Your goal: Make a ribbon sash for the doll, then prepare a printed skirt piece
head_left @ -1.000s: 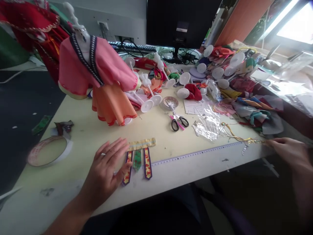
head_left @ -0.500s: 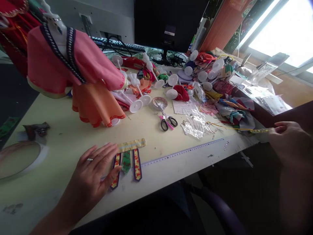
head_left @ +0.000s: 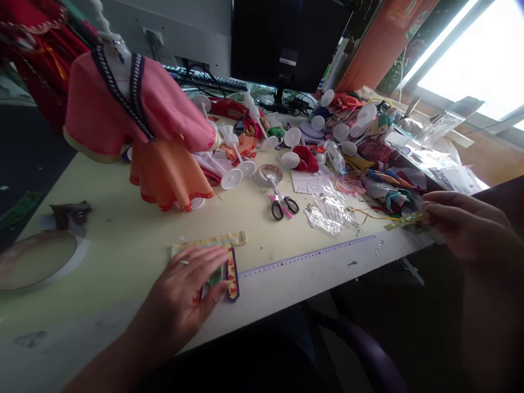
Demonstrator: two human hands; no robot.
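My left hand rests over the fabric pieces at the table's front, fingers spread and nothing gripped. Beneath and beside it are a pale yellow strip, a green piece mostly covered, and a red-and-yellow strip with dark edging. My right hand is raised at the right table edge, its fingers pinched on a yellow beaded strip. A yellow cord runs left from there. A clear ruler lies between the hands.
Black-handled scissors, a tape roll and a clear plastic bag lie mid-table. A pink-and-orange dressed figure stands at the left, near a large white ring. Heaped cloth and monitors are behind.
My left hand has shifted right, over the green piece, uncovering the yellow strip's left end. My right hand has moved left with the beaded strip, bringing it over the table edge.
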